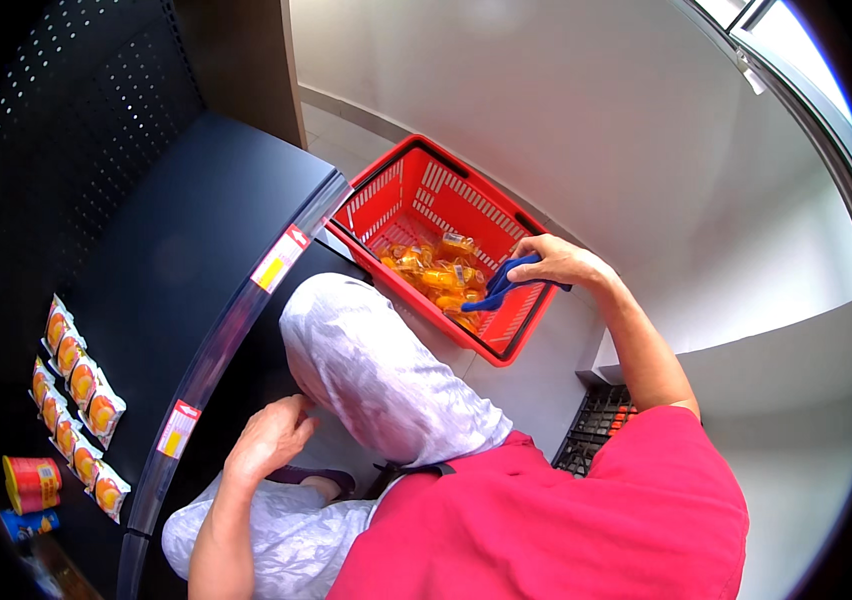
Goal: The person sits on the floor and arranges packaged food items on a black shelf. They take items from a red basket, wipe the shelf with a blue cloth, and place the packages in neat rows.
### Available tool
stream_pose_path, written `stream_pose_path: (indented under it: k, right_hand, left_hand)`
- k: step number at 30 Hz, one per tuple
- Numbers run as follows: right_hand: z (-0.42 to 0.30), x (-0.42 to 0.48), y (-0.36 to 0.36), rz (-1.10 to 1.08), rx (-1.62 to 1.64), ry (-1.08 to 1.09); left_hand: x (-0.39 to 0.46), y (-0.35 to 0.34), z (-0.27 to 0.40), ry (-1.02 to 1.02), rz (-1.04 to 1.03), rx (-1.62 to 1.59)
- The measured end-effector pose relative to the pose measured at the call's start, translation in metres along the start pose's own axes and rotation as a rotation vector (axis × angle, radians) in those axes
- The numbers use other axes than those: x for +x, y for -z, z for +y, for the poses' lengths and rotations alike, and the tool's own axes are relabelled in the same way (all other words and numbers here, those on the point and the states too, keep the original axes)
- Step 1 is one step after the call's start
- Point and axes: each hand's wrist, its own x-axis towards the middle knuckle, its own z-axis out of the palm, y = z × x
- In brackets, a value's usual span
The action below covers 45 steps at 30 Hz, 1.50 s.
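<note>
A blue cloth [502,283] is pinched in my right hand [562,262]; it hangs over the near right side of a red plastic shopping basket [501,352]. Below the cloth, several clear-wrapped orange-yellow packages [437,277] lie heaped on the basket floor. My left hand [270,439] rests beside my bent knee, its fingers loosely curled and its thumb apart. Nothing shows in that hand, though part of the palm is hidden.
At left is a dark metal shelf [193,202] with a price-tag rail [227,341]. It bears two rows of small packets [83,381], a red-and-yellow tub [32,484] and a blue container [28,523]. A pale wall [546,97] stands behind the basket; a black crate [591,427] is at my right.
</note>
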Motion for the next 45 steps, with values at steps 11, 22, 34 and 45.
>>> stream_pose_path:
  k: [11,22,34,45]
  right_hand:
    - [0.086,-0.047,-0.079,0.113,-0.251,-0.094]
    - [0.044,0.018,-0.171,0.370,-0.207,0.299]
    - [0.051,0.090,-0.227,0.267,0.070,0.346]
    - [0.026,0.079,-0.250,0.265,-0.035,0.167]
  left_hand:
    - [-0.001,-0.008,0.005,0.037,0.009,-0.030]
    - [0.009,-0.021,-0.013,0.023,-0.017,-0.076]
    - [0.008,-0.036,-0.050,0.112,0.072,-0.056]
    - [0.008,-0.040,-0.042,0.093,0.047,-0.019]
